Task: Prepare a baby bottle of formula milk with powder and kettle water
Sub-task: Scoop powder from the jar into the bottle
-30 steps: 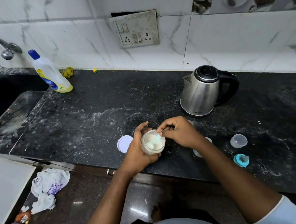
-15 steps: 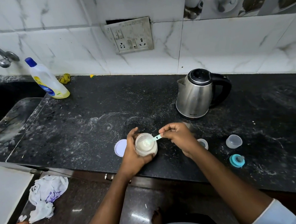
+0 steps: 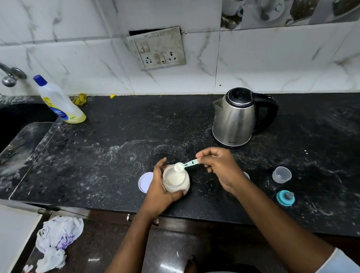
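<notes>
My left hand (image 3: 160, 189) grips an open clear jar of white formula powder (image 3: 175, 180) near the counter's front edge. Just above the jar's rim hangs a small teal scoop (image 3: 183, 165) heaped with powder, its handle pinched by my right hand (image 3: 219, 167). The jar's white lid (image 3: 145, 181) lies flat to the left. A steel kettle (image 3: 235, 118) with a black lid and handle stands behind. A clear bottle cap (image 3: 281, 174) and a teal teat ring (image 3: 285, 198) lie at right. My right wrist hides most of the baby bottle.
The black granite counter (image 3: 113, 152) is dusted with white powder. A detergent bottle (image 3: 58, 102) stands at back left beside the sink (image 3: 9, 128) and tap (image 3: 7, 72). A wall socket (image 3: 160, 49) is above. Crumpled bags (image 3: 57, 238) lie on the floor.
My right hand has lifted the scoop out of the jar, now full of powder and raised above the rim. My left hand still holds the jar.
</notes>
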### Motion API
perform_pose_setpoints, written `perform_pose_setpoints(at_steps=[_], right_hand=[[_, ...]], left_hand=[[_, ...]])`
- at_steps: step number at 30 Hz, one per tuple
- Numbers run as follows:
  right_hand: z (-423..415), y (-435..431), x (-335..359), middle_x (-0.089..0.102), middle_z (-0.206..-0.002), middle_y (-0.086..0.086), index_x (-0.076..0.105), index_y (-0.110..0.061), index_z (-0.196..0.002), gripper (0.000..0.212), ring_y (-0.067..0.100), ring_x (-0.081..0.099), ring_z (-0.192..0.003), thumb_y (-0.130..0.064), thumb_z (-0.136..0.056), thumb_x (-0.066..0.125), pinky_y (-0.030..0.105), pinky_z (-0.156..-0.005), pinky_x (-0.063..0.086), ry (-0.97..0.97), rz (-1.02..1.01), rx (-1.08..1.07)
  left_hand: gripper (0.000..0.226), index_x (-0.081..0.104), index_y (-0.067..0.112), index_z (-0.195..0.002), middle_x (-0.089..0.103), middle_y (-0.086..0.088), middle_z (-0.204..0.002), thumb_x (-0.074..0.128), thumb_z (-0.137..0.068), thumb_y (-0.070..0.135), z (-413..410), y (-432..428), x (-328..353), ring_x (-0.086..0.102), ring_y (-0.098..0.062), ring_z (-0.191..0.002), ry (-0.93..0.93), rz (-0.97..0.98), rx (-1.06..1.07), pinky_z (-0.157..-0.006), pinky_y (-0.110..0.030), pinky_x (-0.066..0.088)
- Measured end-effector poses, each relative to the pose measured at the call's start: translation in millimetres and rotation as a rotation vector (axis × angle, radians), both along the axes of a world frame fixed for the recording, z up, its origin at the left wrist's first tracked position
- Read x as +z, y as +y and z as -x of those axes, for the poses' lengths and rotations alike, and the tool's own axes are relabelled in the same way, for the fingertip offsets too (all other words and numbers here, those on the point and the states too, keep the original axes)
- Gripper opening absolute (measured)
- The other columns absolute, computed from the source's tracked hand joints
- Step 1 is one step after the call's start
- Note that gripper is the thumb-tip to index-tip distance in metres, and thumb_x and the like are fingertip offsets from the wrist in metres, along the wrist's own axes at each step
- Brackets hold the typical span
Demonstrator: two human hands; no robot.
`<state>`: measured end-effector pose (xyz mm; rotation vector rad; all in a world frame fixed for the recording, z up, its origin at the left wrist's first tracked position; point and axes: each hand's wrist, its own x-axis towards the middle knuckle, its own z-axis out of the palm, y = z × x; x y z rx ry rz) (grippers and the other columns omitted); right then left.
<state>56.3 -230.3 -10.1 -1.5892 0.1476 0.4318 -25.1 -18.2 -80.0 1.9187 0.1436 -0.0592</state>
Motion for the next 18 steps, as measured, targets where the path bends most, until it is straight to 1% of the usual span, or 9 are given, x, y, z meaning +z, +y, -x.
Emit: perform_pose_setpoints(at_steps=[3,5,7,9,11,14,16,17,18], right_hand=[[3,-26,12,0.068,-0.075,0.005,0.074,-0.003,-0.097,0.014,0.012,0.059,-0.066,0.007,-0.093,0.065,0.026,-0.060,0.048,0.025,-0.165,-0.149],[7,-51,20,0.067,-0.074,0.009,0.071,-0.001,-0.098,0.013,0.014,0.062,-0.066,0.008,-0.095,0.062,0.029,-0.063,0.053,0.010,-0.218,-0.253],[12,-77,22,0.066,-0.075,0.010,0.069,-0.001,-0.098,0.013,0.015,0.062,-0.065,0.008,-0.096,0.060,0.029,-0.065,0.054,-0.016,-0.238,-0.364],[18,-100,18,0.067,-0.077,0.009,0.069,-0.003,-0.097,0.012,0.014,0.063,-0.066,0.007,-0.096,0.062,0.027,-0.064,0.055,-0.029,-0.240,-0.475],[25,-117,11,0.068,-0.079,0.008,0.070,-0.005,-0.096,0.013,0.015,0.063,-0.067,0.006,-0.096,0.063,0.025,-0.062,0.055,-0.016,-0.238,-0.566],[36,-137,2,0.068,-0.078,0.007,0.069,-0.006,-0.094,0.014,0.015,0.063,-0.068,0.007,-0.096,0.062,0.024,-0.062,0.057,0.022,-0.268,-0.647],[43,-144,-3,0.068,-0.080,0.008,0.069,-0.005,-0.094,0.014,0.015,0.064,-0.069,0.007,-0.096,0.062,0.025,-0.065,0.058,0.039,-0.302,-0.663],[46,-147,-5,0.068,-0.080,0.008,0.069,-0.005,-0.095,0.014,0.015,0.065,-0.069,0.007,-0.096,0.062,0.026,-0.066,0.059,0.040,-0.316,-0.666],[49,-149,-7,0.069,-0.080,0.008,0.070,-0.005,-0.094,0.014,0.015,0.066,-0.070,0.007,-0.096,0.062,0.026,-0.065,0.059,0.041,-0.326,-0.668]], left_hand=[[0.122,0.021,0.044,-0.157,0.033,0.005,-0.166,0.101,-0.065,0.034,4,-3,11,0.035,-0.009,-0.153,-0.059,-0.099,0.016,-0.128,-0.046,0.031],[0.104,0.029,0.040,-0.156,0.027,0.005,-0.170,0.091,-0.073,0.050,7,-18,25,0.025,-0.015,-0.158,-0.243,-0.254,0.077,-0.127,-0.047,0.029],[0.080,0.043,0.026,-0.150,0.039,0.000,-0.164,0.081,-0.082,0.047,10,-45,39,0.035,-0.020,-0.153,-0.471,-0.295,0.096,-0.121,-0.042,0.034],[0.066,0.051,0.019,-0.143,0.051,-0.002,-0.153,0.079,-0.087,0.040,11,-81,44,0.044,-0.017,-0.146,-0.553,-0.236,0.019,-0.118,-0.036,0.037],[0.068,0.051,0.019,-0.144,0.051,0.003,-0.150,0.080,-0.087,0.042,5,-115,33,0.045,-0.011,-0.144,-0.484,-0.241,-0.098,-0.119,-0.028,0.035],[0.083,0.041,0.034,-0.147,0.043,0.023,-0.146,0.085,-0.078,0.048,-9,-156,6,0.039,-0.003,-0.139,-0.239,-0.227,-0.196,-0.118,-0.018,0.029],[0.089,0.045,0.030,-0.143,0.051,0.019,-0.142,0.091,-0.068,0.046,-17,-174,-6,0.046,-0.005,-0.135,-0.088,-0.157,-0.191,-0.115,-0.025,0.039],[0.090,0.049,0.025,-0.142,0.056,0.014,-0.139,0.095,-0.066,0.040,-21,-180,-10,0.052,-0.004,-0.129,-0.034,-0.118,-0.178,-0.112,-0.026,0.044],[0.086,0.052,0.022,-0.139,0.061,0.011,-0.133,0.097,-0.066,0.032,-23,-184,-12,0.058,0.001,-0.120,0.007,-0.082,-0.159,-0.106,-0.020,0.046]])
